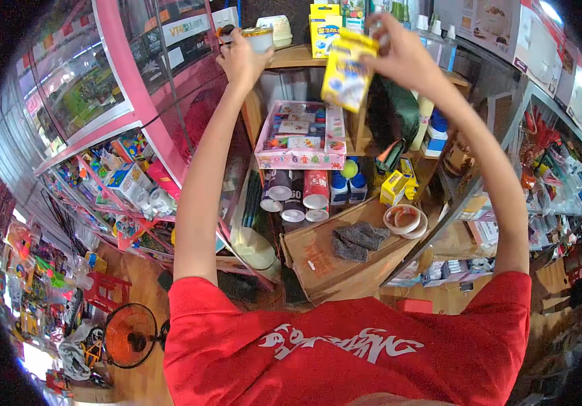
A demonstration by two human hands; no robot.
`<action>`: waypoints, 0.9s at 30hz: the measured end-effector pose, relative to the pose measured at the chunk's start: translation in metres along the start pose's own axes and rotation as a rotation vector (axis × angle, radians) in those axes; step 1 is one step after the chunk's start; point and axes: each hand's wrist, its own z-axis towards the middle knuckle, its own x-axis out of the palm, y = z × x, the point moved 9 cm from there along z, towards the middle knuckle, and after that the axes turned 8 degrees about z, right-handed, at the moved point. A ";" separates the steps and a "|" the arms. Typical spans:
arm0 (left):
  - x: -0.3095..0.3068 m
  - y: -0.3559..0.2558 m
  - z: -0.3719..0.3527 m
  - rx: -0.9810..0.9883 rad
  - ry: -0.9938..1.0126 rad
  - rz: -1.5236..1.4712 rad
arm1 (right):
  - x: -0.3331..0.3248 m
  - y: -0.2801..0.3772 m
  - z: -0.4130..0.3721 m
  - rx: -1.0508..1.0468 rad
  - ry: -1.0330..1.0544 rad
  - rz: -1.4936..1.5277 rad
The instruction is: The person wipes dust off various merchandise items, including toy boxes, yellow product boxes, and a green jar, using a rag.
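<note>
My left hand point(240, 57) is raised to the top wooden shelf point(297, 57) and grips a small white jar point(258, 38) with a dark lid end. My right hand point(402, 54) is up beside it and holds a yellow and blue packet point(347, 74) by its upper edge, so the packet hangs tilted in front of the shelf. A yellow box point(324, 28) stands on the shelf between my two hands. Below the packet sits a pink tray of small goods point(299, 135).
Lower down are upturned cans point(316, 193), blue-capped bottles point(348, 189), a small yellow box point(393, 187), tape rolls point(404, 220) and a dark cloth point(362, 240) on a wooden box. A pink glass display case point(122, 115) stands left, hanging goods right, an orange fan point(130, 335) on the floor.
</note>
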 end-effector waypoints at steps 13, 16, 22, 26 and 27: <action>-0.007 0.012 -0.003 0.011 0.050 -0.083 | 0.064 -0.025 0.128 -0.083 0.051 -0.012; -0.004 0.013 -0.005 -0.013 0.065 -0.091 | 0.082 -0.033 0.130 -0.029 0.156 -0.047; -0.004 0.011 -0.006 0.010 0.030 -0.085 | 0.103 -0.045 0.138 -0.133 0.135 -0.080; -0.004 0.011 -0.006 -0.019 0.081 -0.101 | 0.115 -0.054 0.152 -0.155 0.157 -0.121; -0.004 0.011 -0.006 -0.018 0.076 -0.102 | 0.120 -0.059 0.158 -0.117 0.200 -0.148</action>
